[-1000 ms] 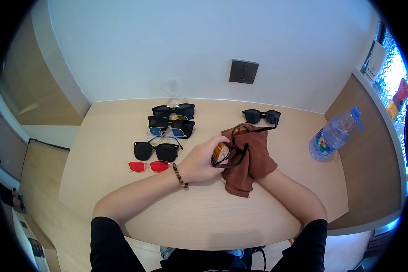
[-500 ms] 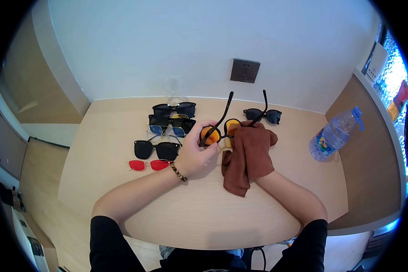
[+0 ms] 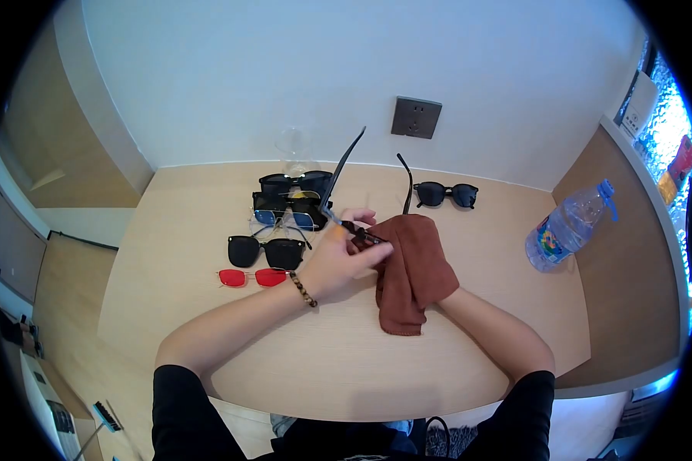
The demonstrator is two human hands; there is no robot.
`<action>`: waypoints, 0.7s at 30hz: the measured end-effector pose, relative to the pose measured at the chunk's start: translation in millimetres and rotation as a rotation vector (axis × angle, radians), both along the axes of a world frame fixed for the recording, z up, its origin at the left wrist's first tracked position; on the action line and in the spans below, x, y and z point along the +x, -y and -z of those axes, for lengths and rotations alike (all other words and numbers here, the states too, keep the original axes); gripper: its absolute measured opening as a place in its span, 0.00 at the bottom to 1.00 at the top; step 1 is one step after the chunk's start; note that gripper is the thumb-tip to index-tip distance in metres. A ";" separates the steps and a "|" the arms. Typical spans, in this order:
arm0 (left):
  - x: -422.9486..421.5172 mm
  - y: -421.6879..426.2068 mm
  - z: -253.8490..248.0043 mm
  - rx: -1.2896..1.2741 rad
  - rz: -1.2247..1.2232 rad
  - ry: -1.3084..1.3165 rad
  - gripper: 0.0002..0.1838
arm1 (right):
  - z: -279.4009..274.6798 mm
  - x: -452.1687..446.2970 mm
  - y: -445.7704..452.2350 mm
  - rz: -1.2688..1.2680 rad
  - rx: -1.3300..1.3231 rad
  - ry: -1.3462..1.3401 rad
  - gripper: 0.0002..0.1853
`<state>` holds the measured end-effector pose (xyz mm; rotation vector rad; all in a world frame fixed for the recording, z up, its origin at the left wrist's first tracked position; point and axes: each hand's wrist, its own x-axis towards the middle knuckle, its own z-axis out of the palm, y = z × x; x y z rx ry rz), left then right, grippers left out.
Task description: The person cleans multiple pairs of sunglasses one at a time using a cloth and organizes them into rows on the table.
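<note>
My left hand (image 3: pixel 342 257), a beaded bracelet at its wrist, is closed on the frame of a pair of black-framed sunglasses (image 3: pixel 339 170). Their temples point up and the front is turned nearly edge-on, so the lenses are mostly hidden. A brown cloth (image 3: pixel 414 261) covers my right hand (image 3: pixel 449 298) down to the wrist. Through the cloth, that hand grips the right end of the sunglasses, below the second temple; its fingers are out of sight. Just behind the cloth lie dark round sunglasses (image 3: pixel 447 194).
Left of my hands, several glasses lie in a column, among them black sunglasses (image 3: pixel 265 252) and red-lensed glasses (image 3: pixel 252 277). A clear, glass-like object (image 3: pixel 296 150) is at the wall. A water bottle (image 3: pixel 561 234) stands at right beside the wooden side panel (image 3: pixel 627 300).
The sunglasses have been turned from showing their orange lenses to nearly edge-on, their temples shifting left. My right hand and the cloth have moved slightly left, now hiding the right lens.
</note>
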<state>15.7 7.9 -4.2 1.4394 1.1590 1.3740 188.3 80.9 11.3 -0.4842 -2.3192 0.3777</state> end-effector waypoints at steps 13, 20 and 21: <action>40.1 26.6 -13.4 1.137 0.128 -0.907 0.13 | -33.3 2.0 0.9 0.209 -0.378 -0.009 0.16; 58.7 36.9 -24.8 0.780 0.308 -1.097 0.30 | -57.4 -21.3 15.0 0.465 -0.130 0.630 0.14; 58.1 36.6 -24.1 0.781 0.308 -1.099 0.30 | -54.5 -23.3 10.4 0.475 -0.100 0.798 0.13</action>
